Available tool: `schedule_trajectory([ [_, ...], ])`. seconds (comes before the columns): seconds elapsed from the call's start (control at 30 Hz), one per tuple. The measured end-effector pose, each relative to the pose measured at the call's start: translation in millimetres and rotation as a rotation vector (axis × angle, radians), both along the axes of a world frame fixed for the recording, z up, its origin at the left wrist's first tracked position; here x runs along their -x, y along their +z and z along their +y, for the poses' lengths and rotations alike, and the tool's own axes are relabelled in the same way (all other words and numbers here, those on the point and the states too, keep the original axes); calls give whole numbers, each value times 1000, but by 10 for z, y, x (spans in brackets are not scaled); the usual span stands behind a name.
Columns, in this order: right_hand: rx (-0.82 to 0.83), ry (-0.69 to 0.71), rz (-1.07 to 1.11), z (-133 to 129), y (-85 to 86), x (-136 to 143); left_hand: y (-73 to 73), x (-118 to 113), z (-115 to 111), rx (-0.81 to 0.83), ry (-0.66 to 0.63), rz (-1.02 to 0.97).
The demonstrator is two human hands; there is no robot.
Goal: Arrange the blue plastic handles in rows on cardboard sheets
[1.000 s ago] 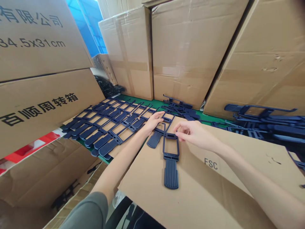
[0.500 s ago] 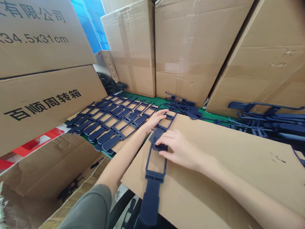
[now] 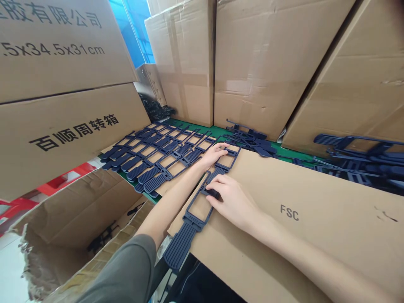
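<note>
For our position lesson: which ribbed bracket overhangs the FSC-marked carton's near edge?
The bracket in the right hand: its ribbed end passes the edge; the bracket by the left hand lies farther back.

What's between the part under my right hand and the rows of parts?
Your left forearm crosses between the part and the rows, as the head view shows.

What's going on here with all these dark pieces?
A person's right hand grips a dark frame piece by its middle, its ribbed end jutting past the edge of a cardboard surface. The left hand rests on a second piece farther back. Similar pieces lie in overlapping rows to the left.
</note>
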State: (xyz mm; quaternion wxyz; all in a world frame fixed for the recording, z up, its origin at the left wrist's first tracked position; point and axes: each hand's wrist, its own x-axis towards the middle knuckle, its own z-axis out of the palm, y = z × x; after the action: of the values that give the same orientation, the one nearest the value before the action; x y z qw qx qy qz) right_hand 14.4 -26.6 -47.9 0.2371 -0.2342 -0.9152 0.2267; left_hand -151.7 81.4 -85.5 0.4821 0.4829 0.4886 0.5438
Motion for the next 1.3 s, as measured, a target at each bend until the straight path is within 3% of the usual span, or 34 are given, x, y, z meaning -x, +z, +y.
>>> schedule_trajectory([
  [0.17,-90,-54,54,67,-73,-19,-4,36,28,-3,-4,8],
  [0.27,-84,-34,102,171,-33,-47,21,43,25,-22,7,7],
  [0.37,-138,-76,161,489,93,-190,33,39,25,-17,12,4],
  [0.43,-172,-224,173,818,132,-389,31,34,24,8,5,-2],
  [0.57,-122,-636,94,1455,-77,-886,37,29,9,37,9,0],
  [0.6,-105,-666,62,1560,-164,-982,42,28,3,39,11,5],
  [0.67,-128,-592,30,1683,-313,-1103,55,29,-6,47,13,14],
  [0.8,-173,-325,-54,1708,-396,-1116,75,34,-10,64,9,37],
  [0.87,-184,-298,-59,1693,-368,-1085,84,37,-7,63,8,52],
  [1.13,-309,-499,38,1519,-266,-1029,131,36,-21,46,27,101],
  [1.3,-412,-715,377,1445,43,-1119,137,33,-16,48,35,127],
])
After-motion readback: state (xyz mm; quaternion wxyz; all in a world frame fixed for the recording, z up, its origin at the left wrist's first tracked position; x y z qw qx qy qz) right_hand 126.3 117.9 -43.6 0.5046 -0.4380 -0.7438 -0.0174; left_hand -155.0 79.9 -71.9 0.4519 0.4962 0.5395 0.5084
